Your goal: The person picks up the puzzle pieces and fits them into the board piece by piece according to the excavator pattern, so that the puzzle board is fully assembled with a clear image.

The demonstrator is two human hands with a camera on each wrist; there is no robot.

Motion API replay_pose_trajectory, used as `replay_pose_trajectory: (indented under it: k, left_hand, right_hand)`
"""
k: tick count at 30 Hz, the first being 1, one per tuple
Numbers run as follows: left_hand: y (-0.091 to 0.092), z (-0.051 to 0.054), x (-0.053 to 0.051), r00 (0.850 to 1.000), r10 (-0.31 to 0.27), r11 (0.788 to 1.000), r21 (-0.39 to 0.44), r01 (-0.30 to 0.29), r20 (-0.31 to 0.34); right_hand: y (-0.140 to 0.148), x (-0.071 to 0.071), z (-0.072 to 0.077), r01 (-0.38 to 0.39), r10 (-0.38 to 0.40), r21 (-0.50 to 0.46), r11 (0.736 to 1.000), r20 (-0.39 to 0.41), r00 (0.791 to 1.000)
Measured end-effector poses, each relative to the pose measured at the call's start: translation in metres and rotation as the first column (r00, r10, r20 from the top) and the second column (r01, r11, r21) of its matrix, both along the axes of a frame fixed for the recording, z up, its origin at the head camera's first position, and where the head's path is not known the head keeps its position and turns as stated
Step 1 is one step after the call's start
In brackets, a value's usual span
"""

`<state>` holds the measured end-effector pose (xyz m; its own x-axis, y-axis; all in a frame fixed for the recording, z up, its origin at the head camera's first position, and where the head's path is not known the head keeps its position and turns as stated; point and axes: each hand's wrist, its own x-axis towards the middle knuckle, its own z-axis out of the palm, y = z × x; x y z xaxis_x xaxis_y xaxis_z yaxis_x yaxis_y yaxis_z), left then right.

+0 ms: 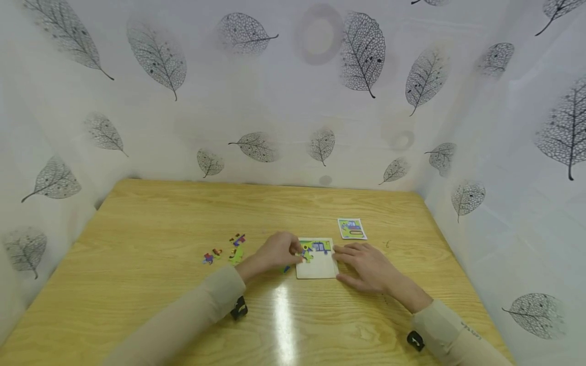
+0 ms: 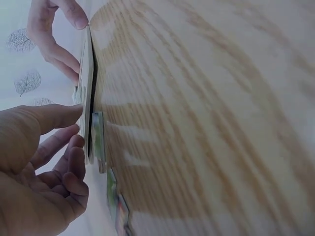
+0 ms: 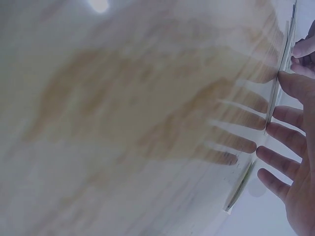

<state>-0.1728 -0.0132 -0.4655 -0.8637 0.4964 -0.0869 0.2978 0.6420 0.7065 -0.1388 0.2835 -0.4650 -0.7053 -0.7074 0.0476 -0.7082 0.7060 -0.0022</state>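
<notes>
A pale puzzle board (image 1: 317,272) lies on the table, with joined green and purple pieces (image 1: 320,247) along its top. My left hand (image 1: 276,250) is at the board's left edge, thumb and forefinger pinching a green puzzle piece (image 1: 309,257) over the board; the fingers partly cover it. The left wrist view shows my left hand (image 2: 39,172) with its other fingers curled beside the board's edge. My right hand (image 1: 373,267) touches the board's right edge with its fingertips; in the right wrist view the right hand (image 3: 295,142) has its fingers extended and spread along that edge.
Loose puzzle pieces (image 1: 236,255) lie left of the board, and a small blue piece (image 1: 286,269) sits close to its left edge. A picture card (image 1: 352,229) is behind my right hand. Leaf-patterned curtains (image 1: 274,101) surround the wooden table (image 1: 183,213).
</notes>
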Motion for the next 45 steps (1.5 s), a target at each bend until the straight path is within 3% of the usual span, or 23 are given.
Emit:
replay_pose_trajectory:
  k: [4, 7, 9, 12, 16, 20, 26, 30, 36, 45]
  left_hand:
    - [-0.013, 0.002, 0.005, 0.999, 0.039, 0.999, 0.018, -0.039, -0.012]
    - [-0.029, 0.002, 0.01, 0.996, 0.074, 0.997, 0.019, -0.073, -0.051]
    - [-0.041, 0.004, 0.014, 0.989, 0.097, 0.995, 0.0, -0.098, -0.111]
    - [-0.06, 0.008, 0.021, 0.972, 0.109, 0.993, -0.017, -0.115, -0.209]
    - [-0.086, 0.012, 0.032, 0.936, 0.123, 0.989, -0.031, -0.141, -0.331]
    - [-0.114, 0.012, 0.042, 0.913, 0.154, 0.982, -0.041, -0.182, -0.378]
    - [-0.15, 0.007, 0.052, 0.914, 0.237, 0.96, -0.068, -0.273, -0.328]
    - [-0.167, 0.001, 0.055, 0.911, 0.259, 0.945, -0.113, -0.308, -0.32]
    - [-0.18, -0.005, 0.057, 0.919, 0.269, 0.935, -0.151, -0.322, -0.289]
    - [-0.188, -0.009, 0.051, 0.931, 0.253, 0.937, -0.172, -0.303, -0.262]
  right_hand:
    - [0.0, 0.0, 0.0, -0.008, 0.008, -0.011, 1.0, -0.01, 1.0]
    - [0.0, 0.0, 0.0, -0.009, 0.009, -0.017, 1.0, -0.009, 1.0]
    - [0.001, 0.0, 0.0, -0.009, 0.009, -0.012, 1.0, -0.006, 1.0]
    - [0.001, 0.0, -0.001, -0.007, 0.007, -0.005, 1.0, -0.001, 1.0]
    - [0.001, -0.001, -0.002, -0.007, 0.007, -0.005, 1.0, -0.003, 1.0]
    - [0.001, -0.001, -0.002, -0.006, 0.006, -0.007, 1.0, -0.006, 1.0]
    - [0.001, 0.0, 0.0, -0.001, 0.001, -0.005, 1.0, -0.001, 1.0]
    - [0.002, 0.0, 0.0, 0.0, 0.0, -0.002, 1.0, 0.002, 1.0]
    - [0.002, -0.001, 0.0, 0.007, -0.007, 0.002, 1.0, 0.014, 1.0]
    - [0.003, -0.001, -0.001, 0.01, -0.01, 0.009, 1.0, 0.02, 1.0]
